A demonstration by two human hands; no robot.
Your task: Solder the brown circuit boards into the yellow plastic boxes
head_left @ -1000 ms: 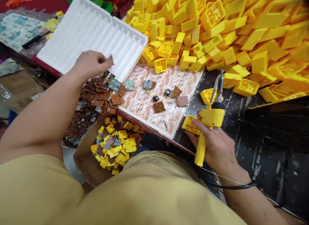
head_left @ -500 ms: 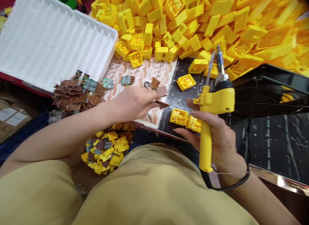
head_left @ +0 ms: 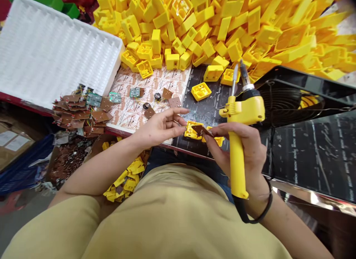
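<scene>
My right hand (head_left: 247,151) is wrapped round the handle of a yellow soldering gun (head_left: 237,155), its tip pointing away from me. Between the same hand's thumb and forefinger is a small brown circuit board (head_left: 202,130), tilted over two yellow plastic housings. My left hand (head_left: 164,127) has its fingers apart, holding nothing, beside the nearer-left housing (head_left: 191,130); whether the fingertips touch it I cannot tell. The other housing (head_left: 216,141) lies partly behind my right hand. Brown boards with a small round black part (head_left: 157,97) lie beyond my left hand.
A large heap of yellow housings (head_left: 178,36) covers the back of the table. On the left are a white foam tray (head_left: 55,47) and a pile of brown boards (head_left: 75,112). A black fan (head_left: 280,92) stands right of the soldering gun. Below the table edge sit yellow scraps (head_left: 129,181).
The brown board has passed from my left hand into my right hand's fingertips. My left hand has opened and moved toward the housings. The view has shifted slightly.
</scene>
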